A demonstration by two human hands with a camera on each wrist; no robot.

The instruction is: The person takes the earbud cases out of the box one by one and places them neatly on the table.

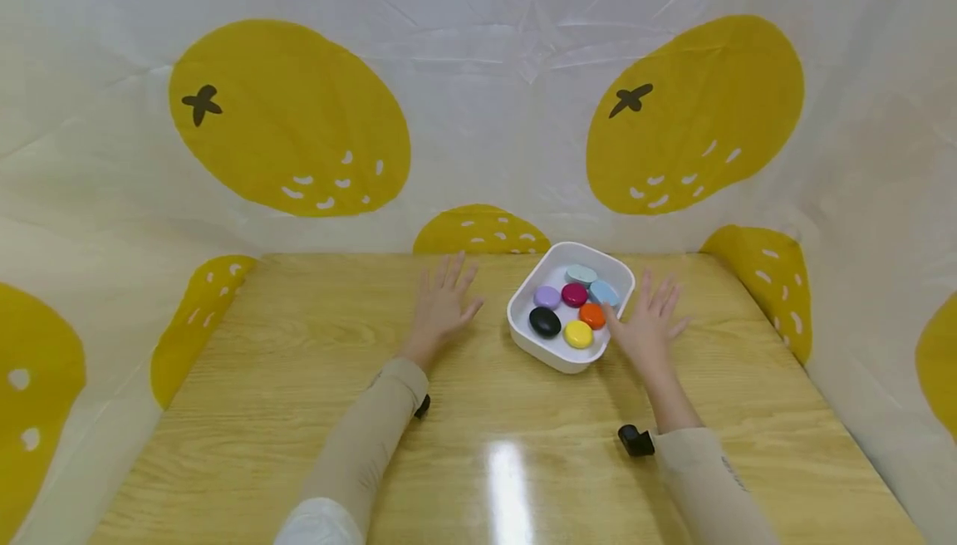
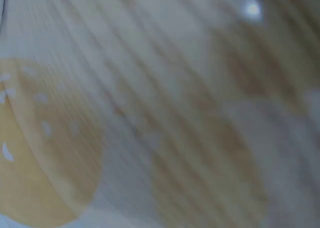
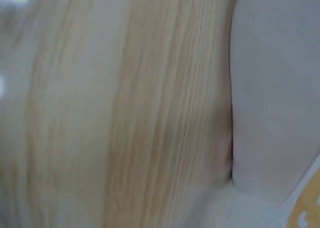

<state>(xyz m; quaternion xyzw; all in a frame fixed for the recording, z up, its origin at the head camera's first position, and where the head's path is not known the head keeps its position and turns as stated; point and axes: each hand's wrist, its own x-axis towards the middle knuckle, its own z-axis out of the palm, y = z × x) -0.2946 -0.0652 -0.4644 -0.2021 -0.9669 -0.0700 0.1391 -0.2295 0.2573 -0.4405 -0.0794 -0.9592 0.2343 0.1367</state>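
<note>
Partly hiding the white tray [image 1: 542, 352], the right hand [image 1: 647, 334] has spread fingers [image 1: 658, 300], as has the left hand [image 1: 437, 310].

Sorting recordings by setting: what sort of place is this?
Likely a makeshift tabletop recording booth: yellow-patterned sheeting screens the back and sides of a wood-grain table, and a black device sits beside the right sleeve.

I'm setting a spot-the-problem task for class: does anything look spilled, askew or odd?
Only the tray looks slightly odd: it sits askew, its sides not square with the table's back edge. All seven pieces lie inside.
</note>
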